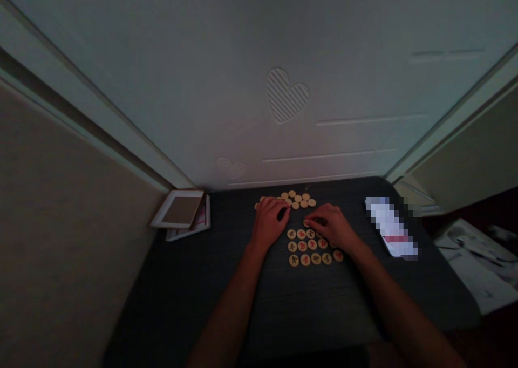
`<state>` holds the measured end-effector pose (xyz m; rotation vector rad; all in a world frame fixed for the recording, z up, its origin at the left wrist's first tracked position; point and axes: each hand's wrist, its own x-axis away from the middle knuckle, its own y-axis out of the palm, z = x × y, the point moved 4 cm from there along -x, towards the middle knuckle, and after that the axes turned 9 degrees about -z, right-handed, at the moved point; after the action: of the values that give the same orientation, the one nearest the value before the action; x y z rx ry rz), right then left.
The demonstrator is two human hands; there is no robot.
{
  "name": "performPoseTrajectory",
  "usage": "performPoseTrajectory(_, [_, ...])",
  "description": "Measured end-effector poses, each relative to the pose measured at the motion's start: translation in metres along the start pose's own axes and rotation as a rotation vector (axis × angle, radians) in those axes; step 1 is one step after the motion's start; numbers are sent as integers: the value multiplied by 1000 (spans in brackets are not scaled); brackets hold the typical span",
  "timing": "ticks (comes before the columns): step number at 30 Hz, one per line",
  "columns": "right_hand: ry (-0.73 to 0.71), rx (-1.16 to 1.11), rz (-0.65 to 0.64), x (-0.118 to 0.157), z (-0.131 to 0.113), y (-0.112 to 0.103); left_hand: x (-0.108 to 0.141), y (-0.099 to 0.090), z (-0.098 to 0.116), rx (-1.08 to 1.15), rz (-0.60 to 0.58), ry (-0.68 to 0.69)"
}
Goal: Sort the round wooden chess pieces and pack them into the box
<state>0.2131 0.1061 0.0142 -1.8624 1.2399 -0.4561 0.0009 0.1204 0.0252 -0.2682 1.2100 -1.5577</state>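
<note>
Round wooden Chinese chess pieces lie on the dark table. Nearer me are rows of face-up pieces (302, 246) with red and black characters. A loose cluster of blank-looking pieces (298, 198) lies farther back, by the white panel. My left hand (270, 219) is at the left part of that cluster, its thumb and fingertips closed on a chess piece (288, 202) at its edge; the fingers cover several others. Just above the rows, my right hand (329, 223) pinches another chess piece (306, 223) between thumb and fingers. This hand hides the right end of the upper rows.
A phone (390, 227) with a lit, blurred screen lies on the right of the dark table (194, 298). Stacked box lids or trays (182, 211) sit at the back left corner. The white panel (243, 109) with heart reliefs rises behind the table. White boxes (477, 271) stand beyond the right edge.
</note>
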Motion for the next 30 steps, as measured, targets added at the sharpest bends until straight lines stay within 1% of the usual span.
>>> performPoseTrajectory(9, [-21, 12, -5, -1, 0, -1, 0, 1, 0, 3, -1, -5])
performPoseTrajectory(20, [60, 15, 109, 5, 12, -19, 0, -1, 1, -1, -25, -19])
performPoseTrajectory(24, [37, 8, 78, 4, 8, -16, 0, -2, 2, -9, -36, -27])
performPoseTrajectory(30, [31, 75, 11, 1, 5, -4, 0, -1, 6, -51, -74, 13])
